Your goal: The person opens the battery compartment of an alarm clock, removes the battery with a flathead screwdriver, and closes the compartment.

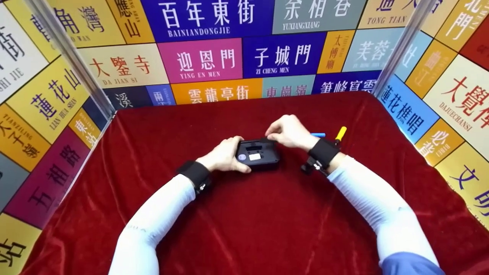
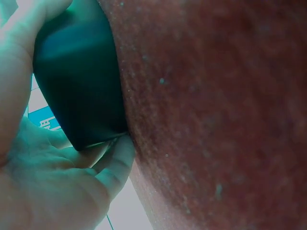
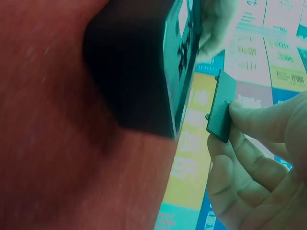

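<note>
My left hand (image 1: 224,156) grips the left end of a black box-shaped device (image 1: 269,157), which lies on the red cloth. A white label and a round sticker show on its upper face, along with a recessed slot. In the left wrist view, thumb and fingers wrap the device's dark end (image 2: 81,86). At its far right corner, my right hand (image 1: 291,131) pinches a small flat black cover (image 3: 221,108) between thumb and fingers. Small tabs stick out along one edge of this cover. The right wrist view shows it apart from the device (image 3: 129,62).
Red velvet cloth (image 1: 259,221) covers the table. Right of the right hand lie a blue stick-like item (image 1: 318,135) and a yellow-handled tool (image 1: 341,133), partly hidden by the wrist. Printed panels (image 1: 202,61) and metal posts (image 1: 401,46) stand around the table.
</note>
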A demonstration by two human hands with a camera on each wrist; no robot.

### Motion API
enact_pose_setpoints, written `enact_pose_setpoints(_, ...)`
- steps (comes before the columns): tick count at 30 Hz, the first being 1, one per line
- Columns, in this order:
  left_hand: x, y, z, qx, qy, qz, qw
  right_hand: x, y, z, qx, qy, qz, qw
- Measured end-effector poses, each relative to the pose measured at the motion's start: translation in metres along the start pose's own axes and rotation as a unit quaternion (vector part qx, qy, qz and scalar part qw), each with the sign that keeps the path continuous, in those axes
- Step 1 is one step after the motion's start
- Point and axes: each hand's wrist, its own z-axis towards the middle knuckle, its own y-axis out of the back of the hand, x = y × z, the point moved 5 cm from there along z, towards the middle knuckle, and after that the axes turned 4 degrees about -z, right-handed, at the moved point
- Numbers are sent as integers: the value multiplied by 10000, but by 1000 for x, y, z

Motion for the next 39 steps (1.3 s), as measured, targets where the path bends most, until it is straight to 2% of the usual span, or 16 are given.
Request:
enact_pose_setpoints(9, -1, 0, -2, -32, -18, 41, 10000, 17, -23, 15, -8, 175, 166, 9997)
enact_pose_setpoints(18, 3, -5, 2, -9, -26, 79, 10000, 16, -42, 19, 205, 133, 227, 9994)
enact_pose_setpoints(26, 1, 0, 2, -8, -1, 89, 10000, 21, -43, 23, 325, 81, 278, 9991)
enact_pose_setpoints(39, 1, -1, 1, -19, 1, 167, 9999, 19, -46, 20, 333, -115, 462, 9983)
